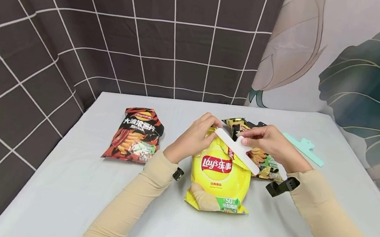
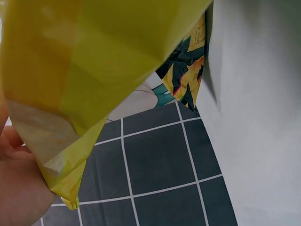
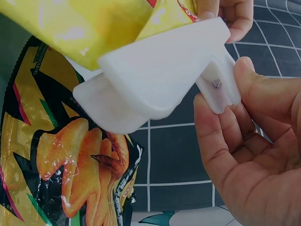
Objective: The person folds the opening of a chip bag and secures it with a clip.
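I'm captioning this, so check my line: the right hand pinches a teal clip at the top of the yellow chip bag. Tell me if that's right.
Not teal: as the right wrist view shows, the right hand pinches a white clip at the top of the yellow chip bag.

3 chip bags (image 1: 219, 178), 2 pale clips (image 1: 237, 151)

I observe a small, screened-in table station, though I cannot determine from my feed whether the room belongs to a home, a studio or a lab. A plain white table (image 1: 57, 193) stands close against two hangings: a dark gridded sheet (image 1: 153, 37) behind it and along its left, the lines kinked by folds, and a pale leaf-printed sheet (image 1: 377, 91) towards its right.
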A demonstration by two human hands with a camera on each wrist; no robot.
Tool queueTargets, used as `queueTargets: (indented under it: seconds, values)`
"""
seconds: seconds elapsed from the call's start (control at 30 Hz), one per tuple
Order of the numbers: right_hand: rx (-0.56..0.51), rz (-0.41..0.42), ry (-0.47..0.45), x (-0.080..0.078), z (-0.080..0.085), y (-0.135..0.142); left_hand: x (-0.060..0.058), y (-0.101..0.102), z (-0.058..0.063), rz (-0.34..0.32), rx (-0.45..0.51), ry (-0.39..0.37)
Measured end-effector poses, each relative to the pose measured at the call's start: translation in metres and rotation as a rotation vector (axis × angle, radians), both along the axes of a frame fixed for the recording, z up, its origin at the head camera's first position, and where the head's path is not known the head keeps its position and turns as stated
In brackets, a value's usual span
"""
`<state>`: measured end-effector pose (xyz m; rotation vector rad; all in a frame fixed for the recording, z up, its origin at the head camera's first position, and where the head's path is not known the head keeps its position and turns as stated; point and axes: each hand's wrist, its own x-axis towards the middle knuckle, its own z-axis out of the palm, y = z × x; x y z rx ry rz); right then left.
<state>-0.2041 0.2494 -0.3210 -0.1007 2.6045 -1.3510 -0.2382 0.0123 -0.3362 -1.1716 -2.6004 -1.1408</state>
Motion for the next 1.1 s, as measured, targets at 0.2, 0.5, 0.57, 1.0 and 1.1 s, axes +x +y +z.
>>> queueTargets:
  seconds: [0.2, 0.5, 0.57, 1.0, 1.1]
  values:
    - [-0.017, 0.010, 0.000, 0.0004, 0.0001, -0.0025, -0.0001, 0.0003, -0.0015, -0.023, -0.012, 0.002]
    - [-0.022, 0.026, -0.028, 0.0015, -0.0005, -0.0027, 0.0012, 0.0003, -0.0034, -0.034, -0.025, 0.003]
    - [-0.024, 0.030, -0.036, 0.0018, -0.0008, -0.0027, 0.0013, 0.0004, -0.0038, -0.035, -0.022, 0.013]
    - [-0.073, 0.073, -0.060, 0.0037, -0.0038, -0.0004, 0.0038, 0.0019, -0.0024, -0.014, -0.035, -0.031]
    - [-0.054, 0.075, -0.063, 0.0039, -0.0055, -0.0002, 0.0045, 0.0022, -0.0019, -0.009, -0.048, -0.037]
